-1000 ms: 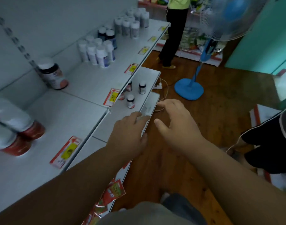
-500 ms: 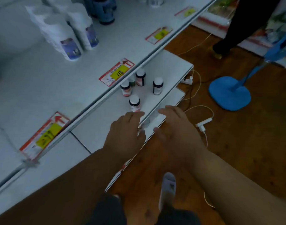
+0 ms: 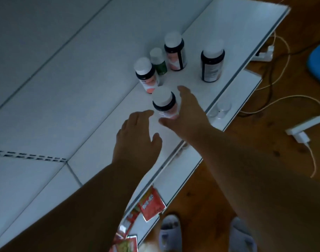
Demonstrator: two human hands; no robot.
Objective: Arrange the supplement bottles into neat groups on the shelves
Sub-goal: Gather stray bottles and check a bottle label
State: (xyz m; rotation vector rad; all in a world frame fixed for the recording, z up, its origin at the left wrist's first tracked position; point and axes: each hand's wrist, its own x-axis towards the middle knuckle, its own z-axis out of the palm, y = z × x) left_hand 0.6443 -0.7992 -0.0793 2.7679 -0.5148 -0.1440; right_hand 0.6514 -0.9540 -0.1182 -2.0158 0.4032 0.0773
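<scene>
Left hand [image 3: 137, 135] hovers flat over the shelf [image 3: 93, 124], fingers loosely spread; right hand [image 3: 187, 113] cups the nearest bottle [image 3: 164, 104], fingers open around it (contact unclear); likely light, rigid, smooth plastic; grip the body; four others [image 3: 173, 51] stand behind.

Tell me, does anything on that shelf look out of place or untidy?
Yes. The five bottles stand loosely scattered, not in rows. One small green bottle differs from the dark ones around it, and the dark bottle stands apart near the shelf edge. Red packets hang crooked off the shelf front.
</scene>
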